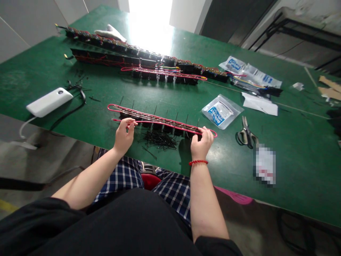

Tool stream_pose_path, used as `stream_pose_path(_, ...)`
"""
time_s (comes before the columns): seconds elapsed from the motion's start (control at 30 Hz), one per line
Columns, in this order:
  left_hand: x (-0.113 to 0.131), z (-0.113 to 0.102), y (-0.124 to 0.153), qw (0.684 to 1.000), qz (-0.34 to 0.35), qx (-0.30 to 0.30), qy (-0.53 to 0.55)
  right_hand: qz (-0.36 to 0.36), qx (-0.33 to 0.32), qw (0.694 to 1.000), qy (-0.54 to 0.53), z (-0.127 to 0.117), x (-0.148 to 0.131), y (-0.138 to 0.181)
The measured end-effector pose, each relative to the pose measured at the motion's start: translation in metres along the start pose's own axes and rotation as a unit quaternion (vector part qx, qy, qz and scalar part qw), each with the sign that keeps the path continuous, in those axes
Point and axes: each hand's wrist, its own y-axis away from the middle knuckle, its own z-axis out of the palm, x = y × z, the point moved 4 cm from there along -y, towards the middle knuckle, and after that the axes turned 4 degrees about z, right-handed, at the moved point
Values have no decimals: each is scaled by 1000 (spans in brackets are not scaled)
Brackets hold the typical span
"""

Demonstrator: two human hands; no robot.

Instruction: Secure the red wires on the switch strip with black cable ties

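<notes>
Wired strip [160, 121] of black blocks looped with red wire is lying across the near part of the green table [106, 89], running from left to right and slightly toward the person. Left hand [124, 134] is pinching the red wire on the strip's near edge, close to its left end, fingers [131, 124] closed on it. Right hand [201, 140] is gripping the right end, fingers curled over it. Loose black cable ties [160, 140] are lying between the hands, just beside the strip. Scissors [246, 135] and a plastic bag [221, 111] are sitting to the right; a white power bank [49, 102] is sitting to the left.
</notes>
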Motion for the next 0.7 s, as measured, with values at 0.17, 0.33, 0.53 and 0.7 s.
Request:
stream_pose_path(0.17, -1, 0, 0, 1000, 2, 1, 13, 8, 6, 1000, -4, -1, -1, 0)
stream_pose_path(0.33, -1, 1, -1, 1000, 0, -3, 21, 26, 59, 998, -23, -32, -15, 8)
stream_pose_path(0.53, -3, 3, -2, 999, 20, -11, 33, 131, 11, 977, -169, -58, -40, 37)
stream_pose_path(0.7, -4, 3, -2, 998, 10, -1, 58, 126, -129, 960, -213, -31, -55, 59)
